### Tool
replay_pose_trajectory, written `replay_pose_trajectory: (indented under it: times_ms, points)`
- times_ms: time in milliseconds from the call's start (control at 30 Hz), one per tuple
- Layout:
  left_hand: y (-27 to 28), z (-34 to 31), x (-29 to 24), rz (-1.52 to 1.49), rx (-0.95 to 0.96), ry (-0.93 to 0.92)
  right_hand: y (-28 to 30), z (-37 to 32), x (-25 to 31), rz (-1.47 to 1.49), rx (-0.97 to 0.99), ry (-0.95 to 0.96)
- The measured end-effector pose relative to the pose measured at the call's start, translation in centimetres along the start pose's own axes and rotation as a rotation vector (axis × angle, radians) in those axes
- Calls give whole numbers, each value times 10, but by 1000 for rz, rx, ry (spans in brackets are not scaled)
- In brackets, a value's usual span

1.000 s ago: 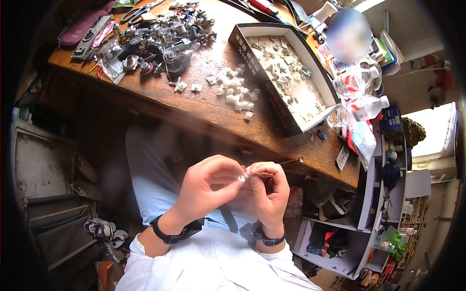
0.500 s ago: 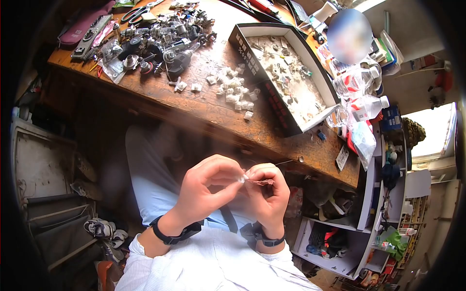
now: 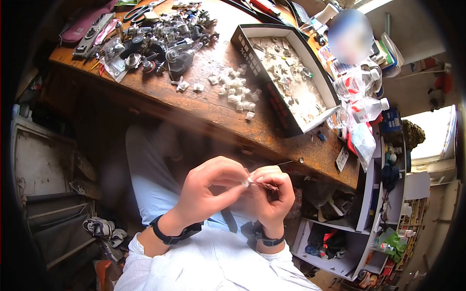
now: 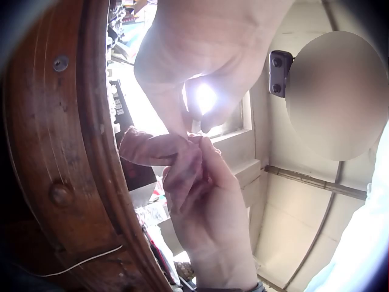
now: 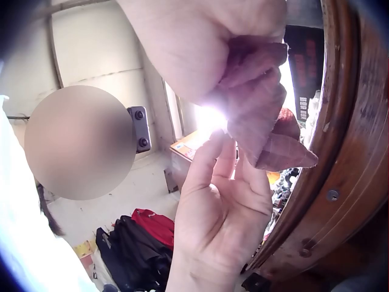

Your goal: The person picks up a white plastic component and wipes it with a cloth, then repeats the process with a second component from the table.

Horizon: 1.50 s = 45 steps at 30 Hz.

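Note:
In the head view, the left hand (image 3: 209, 188) pinches a small white piece (image 3: 249, 181) between thumb and fingertips. Right beside it, the right hand (image 3: 273, 196) grips a crumpled reddish-brown cloth (image 3: 266, 184), its fingertips meeting the left ones at the piece. Both hands are in front of the table edge, above the lap. The right wrist view shows folds of the cloth (image 5: 258, 115) hanging from the right hand (image 5: 200, 42), with the left hand (image 5: 225, 213) below. On the table (image 3: 194, 104) lies a heap of small white pieces (image 3: 233, 87).
A black-sided open box (image 3: 274, 99) with small parts stands right of the white heap. Metal and dark parts (image 3: 165, 46) are piled at the back left, near scissors (image 3: 141, 13). Plastic bottles (image 3: 364, 109) lie at the right, above a shelf unit (image 3: 335, 262).
Both hands have shifted slightly right in the head view, still together at the white piece. The right fingers and cloth have changed position around it.

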<state>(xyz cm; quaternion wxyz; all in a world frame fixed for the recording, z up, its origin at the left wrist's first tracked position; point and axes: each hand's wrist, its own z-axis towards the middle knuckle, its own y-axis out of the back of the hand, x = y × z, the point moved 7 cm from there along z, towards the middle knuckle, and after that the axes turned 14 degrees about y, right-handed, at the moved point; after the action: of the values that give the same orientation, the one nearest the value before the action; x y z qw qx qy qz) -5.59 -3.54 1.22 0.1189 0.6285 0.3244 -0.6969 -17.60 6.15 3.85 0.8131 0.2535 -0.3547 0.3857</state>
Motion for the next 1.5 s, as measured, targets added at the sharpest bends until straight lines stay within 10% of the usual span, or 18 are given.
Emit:
replay_pose_trajectory:
  times_ms: [367, 633, 1033, 1500]
  points:
    - [3, 4, -13, 183, -65, -163, 1, 6, 7, -96, 69, 123]
    - [-1, 2, -19, 337, -101, -245, -2, 0, 0, 41, -4, -117]
    - [9, 3, 10, 50, -240, 65, -3, 1, 0, 5, -57, -182]
    - [9, -5, -7, 272, -303, -182, -10, 5, 5, -216, 45, -183]
